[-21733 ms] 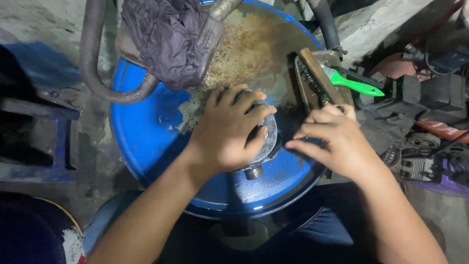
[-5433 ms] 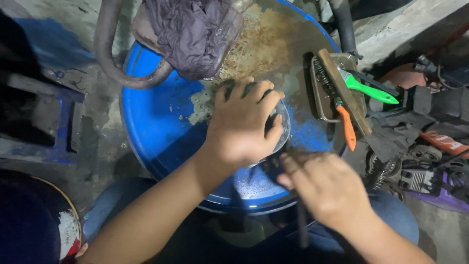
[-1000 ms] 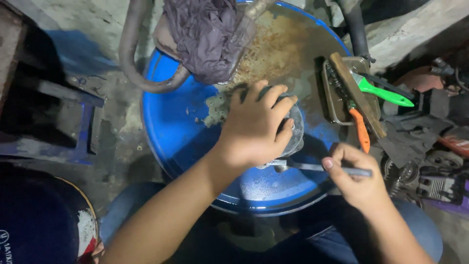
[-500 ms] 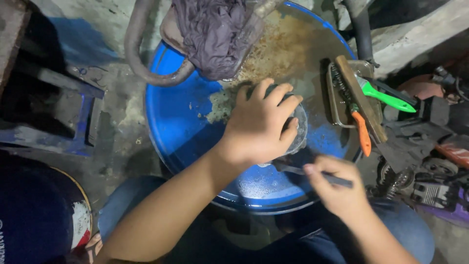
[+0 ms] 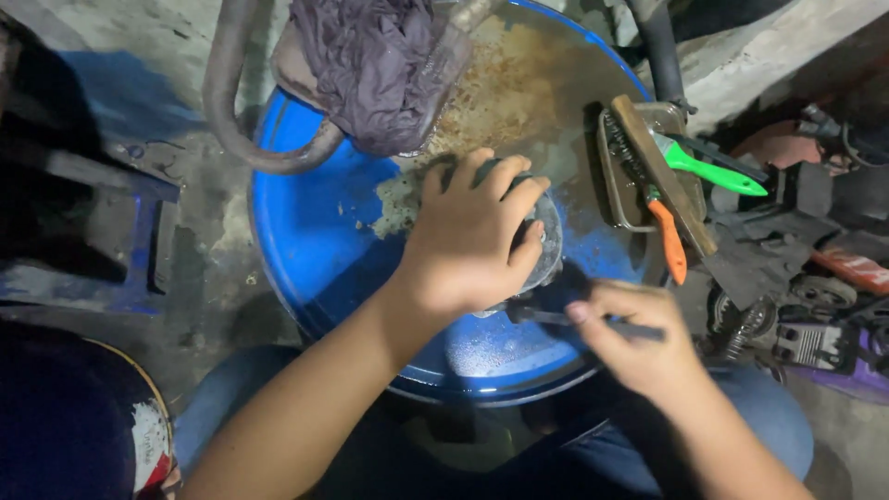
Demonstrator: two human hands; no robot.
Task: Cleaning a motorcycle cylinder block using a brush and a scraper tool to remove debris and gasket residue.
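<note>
The round metal part [image 5: 546, 243] lies flat on top of the blue drum [image 5: 306, 231], directly under the left hand [image 5: 472, 243]. Only its grey rim shows past the fingertips; the rest is covered. It appears to be stiff, fairly heavy cast metal, and its dull sheen suggests an oily film, so it is likely slippery. The rim is the best place to take hold, with the palm pressing down from above.

The left hand is spread over the part, fingers curled around its far edge, grasping it against the drum top. The right hand [image 5: 639, 347], just near-side and to the right of the left hand, is clenched around a thin dark rod tool [image 5: 542, 316], whose tip points at the near edge of the part.

Beyond the right hand, a shallow metal tray [image 5: 619, 194] holds an orange-handled tool [image 5: 669, 243], a green-handled tool [image 5: 718, 171] and a wooden bar [image 5: 662, 171]. Beyond the left hand lie a dark crumpled cloth [image 5: 370, 65] and a curved metal pipe [image 5: 231, 111].
</note>
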